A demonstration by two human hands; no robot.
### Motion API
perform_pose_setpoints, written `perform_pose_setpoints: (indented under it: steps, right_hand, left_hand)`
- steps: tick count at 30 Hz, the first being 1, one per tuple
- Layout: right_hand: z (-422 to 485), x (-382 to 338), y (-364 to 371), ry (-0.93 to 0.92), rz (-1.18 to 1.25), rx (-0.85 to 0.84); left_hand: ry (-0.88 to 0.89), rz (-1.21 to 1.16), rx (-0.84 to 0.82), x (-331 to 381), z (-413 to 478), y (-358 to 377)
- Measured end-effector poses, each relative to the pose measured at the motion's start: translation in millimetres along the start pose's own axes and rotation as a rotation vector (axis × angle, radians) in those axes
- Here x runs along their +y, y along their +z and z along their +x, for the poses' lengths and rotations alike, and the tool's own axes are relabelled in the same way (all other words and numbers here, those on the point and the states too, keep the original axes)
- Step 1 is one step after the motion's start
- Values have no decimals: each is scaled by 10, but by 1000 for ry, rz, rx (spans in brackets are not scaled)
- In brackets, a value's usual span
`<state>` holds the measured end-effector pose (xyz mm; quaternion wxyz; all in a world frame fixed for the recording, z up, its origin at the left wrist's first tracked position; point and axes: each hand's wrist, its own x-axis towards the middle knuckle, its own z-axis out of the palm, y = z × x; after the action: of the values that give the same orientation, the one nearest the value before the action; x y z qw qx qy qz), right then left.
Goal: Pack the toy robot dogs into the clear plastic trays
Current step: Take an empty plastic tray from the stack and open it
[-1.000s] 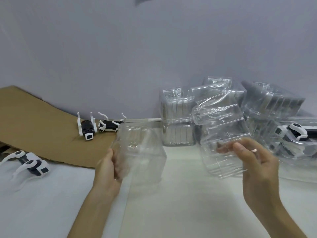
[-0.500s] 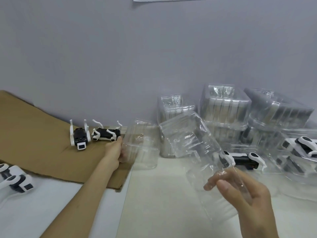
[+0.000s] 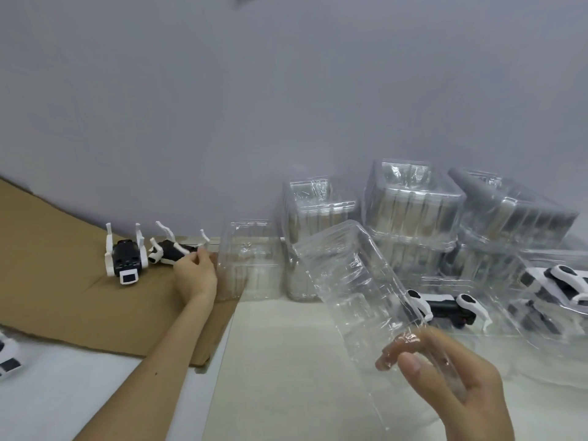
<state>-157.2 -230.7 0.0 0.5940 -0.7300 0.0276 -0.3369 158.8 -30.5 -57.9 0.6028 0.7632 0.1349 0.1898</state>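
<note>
My right hand [image 3: 455,386] grips a clear plastic tray [image 3: 359,297] by its near end, thumb in front and fingers behind the plastic; the tray is tilted up and empty. My left hand [image 3: 194,275] reaches over the cardboard and pinches the rear of a black and white toy robot dog [image 3: 167,251] lying on its side. A second toy dog [image 3: 125,259] lies on its back just left of it, legs up. Another empty clear tray [image 3: 248,259] stands right of my left hand, leaning on the stacks.
Brown cardboard [image 3: 63,281] covers the table's left part. Stacks of clear trays [image 3: 413,202] line the wall at the right. Trays holding a packed dog [image 3: 445,303] and more dogs [image 3: 566,281] lie at the right. One more dog [image 3: 8,354] pokes in at the left edge.
My left hand let go of its clear tray, which now stands by the stacks, and moved left onto the toy dog. My right hand brought its tray lower and nearer.
</note>
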Motion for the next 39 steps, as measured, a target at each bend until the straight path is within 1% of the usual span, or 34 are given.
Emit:
perform_pose_setpoints:
  steps: [3, 4, 5, 7, 8, 9, 10, 12, 14, 16, 17, 18, 19, 21, 23, 25, 28, 30, 31, 33, 36, 39]
  right_hand:
    - [-9, 21, 2, 12, -31, -25]
    - [-12, 33, 2, 16, -36, -36]
    - [-17, 40, 3, 20, -37, -47]
    - [-29, 54, 8, 25, -40, -68]
    - [-37, 62, 14, 29, -39, -75]
    - [-44, 63, 22, 32, -34, -78]
    - [-52, 67, 32, 33, -26, -79]
    - [-63, 70, 59, 30, -26, -85]
    - [-93, 66, 80, 44, -27, -123]
    - [-138, 63, 96, 82, 38, -200]
    - [-162, 69, 98, 101, 82, -244]
    - [-184, 81, 95, 118, 115, -289]
    - [-200, 83, 89, 129, 133, -329]
    - [-206, 58, 79, 113, 116, -389]
    - [-186, 33, 74, 46, 47, -369]
    - [-149, 44, 58, -64, -72, -246]
    - [-62, 85, -21, -154, -221, 26]
    - [4, 117, -114, -112, -246, 151]
    - [35, 132, -164, -58, -237, 177]
    - [93, 141, -247, 102, -192, 146]
    - [154, 136, -302, 307, -72, 4]
    - [164, 125, -321, 353, 9, -77]
  left_hand:
    - [-145, -211, -141, 47, -82, -118]
    - [-148, -248, -160, 63, -143, -172]
    - [-113, -245, -149, 84, -223, -225]
    - [29, -192, -61, 164, -477, -348]
    - [96, -212, -48, 229, -661, -411]
    - [154, -258, -85, 293, -874, -473]
    - [201, -303, -155, 350, -1106, -540]
    - [275, -348, -352, 439, -1566, -670]
    - [298, -403, -624, 504, -1959, -794]
    - [306, -399, -925, 547, -2240, -882]
    - [327, -377, -1009, 553, -2335, -905]
    - [337, -365, -1031, 547, -2402, -921]
    - [331, -370, -1008, 545, -2441, -936]
    - [265, -429, -912, 561, -2443, -953]
    - [103, -541, -892, 565, -2346, -966]
    - [-80, -684, -947, 511, -2212, -984]
    - [-288, -861, -1040, 436, -2036, -1028]
    - [-424, -894, -1053, 393, -1959, -1043]
    - [-479, -897, -1056, 385, -1929, -1052]
    - [-552, -897, -1080, 378, -1882, -1079]
    - [-612, -898, -1111, 388, -1838, -1139]
    - [-674, -871, -1109, 359, -1798, -1134]
